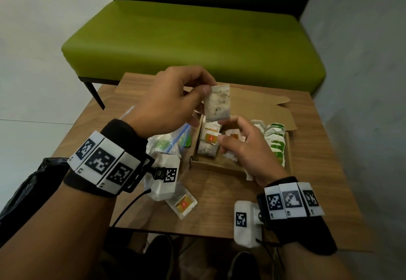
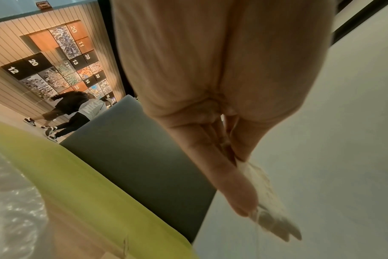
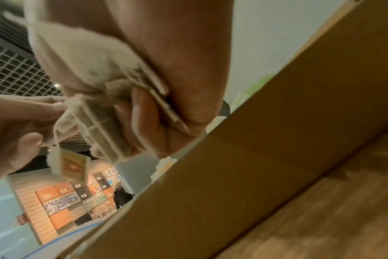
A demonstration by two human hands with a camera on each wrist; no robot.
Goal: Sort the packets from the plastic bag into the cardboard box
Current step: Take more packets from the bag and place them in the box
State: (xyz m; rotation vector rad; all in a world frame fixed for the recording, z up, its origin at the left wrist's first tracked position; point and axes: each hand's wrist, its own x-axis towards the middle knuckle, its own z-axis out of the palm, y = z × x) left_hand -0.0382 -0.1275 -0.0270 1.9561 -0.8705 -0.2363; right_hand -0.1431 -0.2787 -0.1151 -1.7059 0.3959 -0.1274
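My left hand (image 1: 207,88) pinches the top edge of a white tea-bag packet (image 1: 217,102) and holds it upright above the open cardboard box (image 1: 219,166). In the left wrist view the left hand (image 2: 237,163) has the same packet (image 2: 264,189) between thumb and fingers. Just below, my right hand (image 1: 223,131) grips a small bundle of packets, and its fingertip touches the raised packet's bottom edge. The right wrist view shows that hand (image 3: 144,119) curled round the bundle (image 3: 95,108), with an orange tag (image 3: 72,165) dangling. The clear plastic bag (image 1: 167,144) lies left of the box.
Inside the box, orange-tagged packets (image 1: 209,139) stand at the left and green-tagged ones (image 1: 276,141) in a row at the right. One loose packet (image 1: 182,204) lies on the wooden table (image 1: 318,148) near me. A green bench (image 1: 197,44) stands behind the table.
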